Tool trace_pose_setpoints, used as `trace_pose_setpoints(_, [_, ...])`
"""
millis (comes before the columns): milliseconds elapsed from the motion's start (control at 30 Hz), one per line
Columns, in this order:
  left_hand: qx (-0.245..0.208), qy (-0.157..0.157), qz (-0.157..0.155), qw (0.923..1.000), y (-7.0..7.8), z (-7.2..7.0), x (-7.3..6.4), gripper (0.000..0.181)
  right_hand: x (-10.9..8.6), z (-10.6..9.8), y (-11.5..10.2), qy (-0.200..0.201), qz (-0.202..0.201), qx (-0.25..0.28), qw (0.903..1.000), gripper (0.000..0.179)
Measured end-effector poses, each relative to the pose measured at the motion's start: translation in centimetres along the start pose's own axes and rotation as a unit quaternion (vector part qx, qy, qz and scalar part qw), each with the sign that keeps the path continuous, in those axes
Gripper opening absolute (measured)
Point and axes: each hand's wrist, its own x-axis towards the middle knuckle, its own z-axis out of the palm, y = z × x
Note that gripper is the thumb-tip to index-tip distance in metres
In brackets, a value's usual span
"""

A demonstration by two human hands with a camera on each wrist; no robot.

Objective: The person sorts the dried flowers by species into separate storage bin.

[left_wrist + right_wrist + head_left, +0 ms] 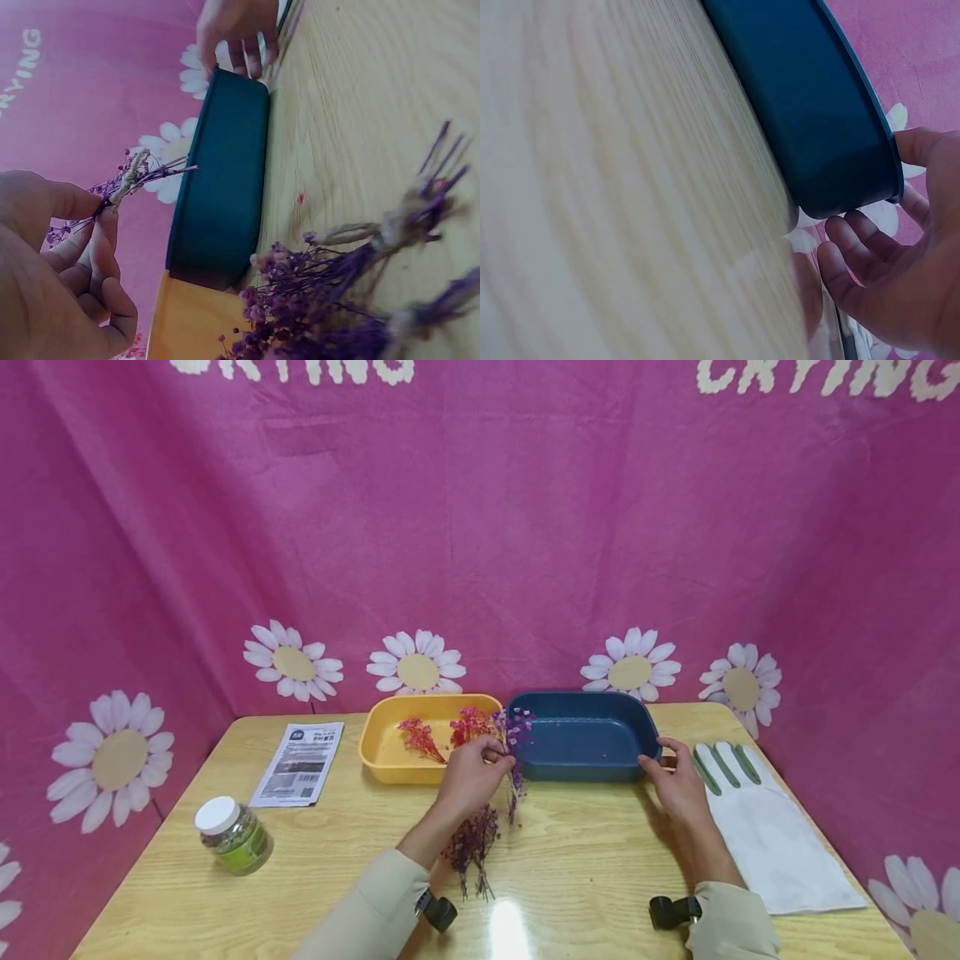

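Pinching a small, twine-tied bunch of purple dried flowers (pixel 132 177) between the thumb and bent fingertips of the left hand (pixel 476 772), just beside the twine and near the meeting ends of a yellow rectangular plastic bin (pixel 408 774) and a dark-blue rectangular plastic bin (pixel 592 772). Gripping the latter's near right corner by the rim with the partly curled right hand (pixel 678 785). As for the flowers, likely feather-light, stiff-stemmed but brittle, apt to shed if squeezed, and best taken by the bound stems
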Motion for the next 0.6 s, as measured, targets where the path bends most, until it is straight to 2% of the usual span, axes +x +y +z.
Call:
trace_pose_setpoints(233, [0.021,-0.001,0.002,0.9998,0.8,1.0,2.4,0.01,0.1,0.1,0.3,0.002,-0.005,-0.006,1.0,0.061])
trace_pose_setpoints(433, [0.068,0.012,0.008,0.9976,1.6,1.8,4.4,0.01,0.1,0.0,0.4,0.005,-0.012,0.01,0.9999,0.06])
trace_pose_setpoints(600, [0.086,0.02,-0.022,0.9958,2.0,2.4,5.7,0.012,0.1,-0.1,0.4,-0.001,-0.019,0.013,0.9997,0.06])
